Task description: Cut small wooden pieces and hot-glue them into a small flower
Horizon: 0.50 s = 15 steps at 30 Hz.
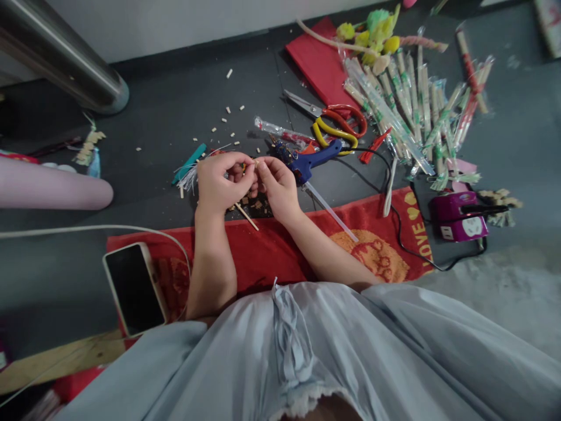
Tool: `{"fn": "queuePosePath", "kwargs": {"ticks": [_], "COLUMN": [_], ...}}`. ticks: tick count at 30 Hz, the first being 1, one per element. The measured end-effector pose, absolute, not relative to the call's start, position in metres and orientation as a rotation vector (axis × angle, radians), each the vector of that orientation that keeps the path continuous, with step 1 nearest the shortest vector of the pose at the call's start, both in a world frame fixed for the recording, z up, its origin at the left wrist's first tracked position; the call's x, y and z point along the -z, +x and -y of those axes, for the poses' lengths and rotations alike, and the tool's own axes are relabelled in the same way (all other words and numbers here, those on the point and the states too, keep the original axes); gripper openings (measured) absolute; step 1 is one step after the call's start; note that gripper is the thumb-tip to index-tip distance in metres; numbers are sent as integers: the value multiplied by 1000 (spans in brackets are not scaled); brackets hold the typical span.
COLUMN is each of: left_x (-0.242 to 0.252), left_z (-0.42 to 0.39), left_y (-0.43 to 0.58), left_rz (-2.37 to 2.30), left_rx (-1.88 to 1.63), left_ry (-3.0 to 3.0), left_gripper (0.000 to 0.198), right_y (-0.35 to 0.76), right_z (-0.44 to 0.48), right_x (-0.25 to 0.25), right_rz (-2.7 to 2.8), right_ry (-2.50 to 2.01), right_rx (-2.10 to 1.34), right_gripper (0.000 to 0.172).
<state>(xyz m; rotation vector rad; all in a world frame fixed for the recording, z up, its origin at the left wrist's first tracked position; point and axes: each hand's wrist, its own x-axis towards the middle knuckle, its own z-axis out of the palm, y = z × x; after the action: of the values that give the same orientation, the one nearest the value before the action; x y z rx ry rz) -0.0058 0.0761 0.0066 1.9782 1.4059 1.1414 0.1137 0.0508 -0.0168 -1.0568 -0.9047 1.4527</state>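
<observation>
We had both hands together in front of us, close to the near edge of the work. The left hand [222, 182] pinched with thumb and forefinger, the other fingers curled in, and the right hand [278, 190] pinched in the same way, so that a small pale piece [257, 164] sat between our fingertips. It was too small to tell exactly what it was, or whether it was joined to anything.

Below our hands lay brown chips [258, 206] and a thin wooden stick [247, 216], partly covered by our fingers. We judged the work to be somewhere in its middle: part of the cutting seemed done, since short pale bits [228, 110] were scattered loose across the grey surface [166, 111], apart from one another. The joining seemed largely left, as those bits lay unattached.

The blue glue gun [309, 161] rested just beside the right hand, its clear glue stick [331, 210] reaching over the red towel [267, 251], and no hand was on it. The scissors [335, 120] lay beyond it, also untouched. Farther right, many wrapped sticks [416, 111] were heaped in their sleeves, apparently unused. A tan piece with a blue end [90, 149] lay well apart at the left; we could not tell whether it was finished.
</observation>
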Motion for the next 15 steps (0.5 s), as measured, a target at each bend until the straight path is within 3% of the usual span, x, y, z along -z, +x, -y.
{"fn": "queuePosePath", "kwargs": {"ticks": [15], "left_x": [-4], "left_z": [-75], "left_y": [-7], "left_rz": [-1459], "left_rx": [-1178], "left_ry": [1956], "left_gripper": [3], "right_y": [112], "right_z": [-49], "right_x": [15], "right_rz": [906], "right_ry": [-1068], "right_rx": [-1466], "right_gripper": [46]}}
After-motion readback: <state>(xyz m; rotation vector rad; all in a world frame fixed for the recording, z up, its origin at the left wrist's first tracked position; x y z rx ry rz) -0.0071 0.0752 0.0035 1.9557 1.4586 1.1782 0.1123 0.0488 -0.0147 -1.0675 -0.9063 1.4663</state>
